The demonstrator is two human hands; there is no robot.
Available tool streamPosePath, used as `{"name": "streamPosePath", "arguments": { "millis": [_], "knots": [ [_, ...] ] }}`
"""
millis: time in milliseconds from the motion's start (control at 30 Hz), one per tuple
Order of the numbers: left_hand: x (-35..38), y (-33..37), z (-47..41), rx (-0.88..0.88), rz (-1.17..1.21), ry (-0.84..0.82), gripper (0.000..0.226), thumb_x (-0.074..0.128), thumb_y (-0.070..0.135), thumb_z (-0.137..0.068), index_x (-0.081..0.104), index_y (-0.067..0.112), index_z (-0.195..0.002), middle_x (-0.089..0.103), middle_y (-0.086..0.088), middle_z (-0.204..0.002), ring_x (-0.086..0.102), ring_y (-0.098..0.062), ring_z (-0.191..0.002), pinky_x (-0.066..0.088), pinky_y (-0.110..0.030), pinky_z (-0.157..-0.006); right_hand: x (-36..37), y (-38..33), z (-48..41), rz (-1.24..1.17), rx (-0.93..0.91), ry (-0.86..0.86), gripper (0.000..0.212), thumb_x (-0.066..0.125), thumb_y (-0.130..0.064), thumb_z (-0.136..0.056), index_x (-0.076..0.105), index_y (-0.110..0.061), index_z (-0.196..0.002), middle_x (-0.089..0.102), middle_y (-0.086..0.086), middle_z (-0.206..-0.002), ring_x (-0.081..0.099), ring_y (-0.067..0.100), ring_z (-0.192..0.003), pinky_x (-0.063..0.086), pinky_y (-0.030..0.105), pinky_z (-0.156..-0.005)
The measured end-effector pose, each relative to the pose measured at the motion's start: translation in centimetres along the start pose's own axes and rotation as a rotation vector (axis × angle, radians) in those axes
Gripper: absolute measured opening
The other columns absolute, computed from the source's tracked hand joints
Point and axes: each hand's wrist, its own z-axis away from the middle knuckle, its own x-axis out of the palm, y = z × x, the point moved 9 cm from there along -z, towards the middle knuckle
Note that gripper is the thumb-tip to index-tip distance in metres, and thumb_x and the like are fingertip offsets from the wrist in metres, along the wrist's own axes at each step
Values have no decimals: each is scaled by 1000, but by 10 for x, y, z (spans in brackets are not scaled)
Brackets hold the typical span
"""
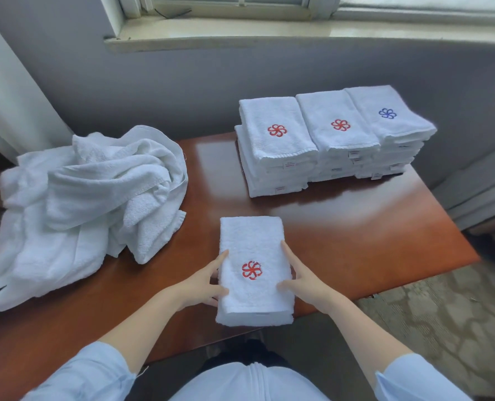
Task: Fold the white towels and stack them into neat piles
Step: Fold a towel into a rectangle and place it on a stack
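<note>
The folded towel (252,241) within the grip is recorded white, marked with 1 red pinwheel emblem (251,270). Beyond the grip, 3 stacks (327,111) are noted white; 2 top emblems red, 1 blue. Left of the grip, the loose towel heap (90,192) is plain white. The table (356,227) beneath is glossy reddish-brown. The sleeves (90,374) are pale blue.

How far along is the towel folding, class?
Done: three stacks of folded towels at the far side of the table. In hand: the left hand and right hand hold one folded towel at the near edge. Left: stacking it, then folding the crumpled heap on the left.
</note>
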Motion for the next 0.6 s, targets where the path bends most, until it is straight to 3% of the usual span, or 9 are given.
{"name": "streamPosePath", "arguments": {
  "millis": [133, 300, 467, 533, 600],
  "knots": [
    [-1, 5, 1, 35, -132, 24, 104, 71, 13, -79, 6, 45, -155, 54, 5, -124, 64, -15, -105, 52, -32, -97, 3, -1, 5, 20, 1, 3, 99, 67, -10, -86, 6, -56, -150, 26, -27, -147, 45, 4, -123, 44, 26, -98],
    [-4, 17, 8, 125, -163, 65, 102, 71, 15, -79, 9, 48, -153, 50, 14, -131, 62, -12, -106, 55, -24, -89, 6, -12, 17, 18, -35, 44, 104, 60, 2, -79, 7, -47, -153, 22, -18, -156, 36, 13, -138, 40, 37, -110],
    [-20, 52, 22, 280, -172, 114, 99, 67, 17, -78, 9, 56, -149, 38, 16, -147, 52, -9, -123, 50, -21, -94, -2, -49, 31, 4, -141, 103, 105, 56, 10, -78, 9, -43, -155, 23, -19, -155, 42, 5, -132, 47, 14, -91],
    [-31, 67, 30, 334, -172, 140, 100, 66, 15, -78, 9, 57, -149, 33, 17, -150, 48, -7, -128, 49, -24, -99, -6, -69, 35, -1, -198, 123, 104, 54, 10, -76, 12, -44, -155, 26, -22, -153, 46, -6, -126, 48, 10, -86],
    [-44, 82, 42, 387, -195, 167, 100, 65, 16, -77, 9, 62, -146, 29, 22, -149, 45, 2, -127, 48, -19, -96, -8, -91, 39, 2, -257, 135, 104, 53, 9, -74, 15, -46, -154, 29, -26, -150, 47, -15, -120, 48, 10, -85]
  ]
}}
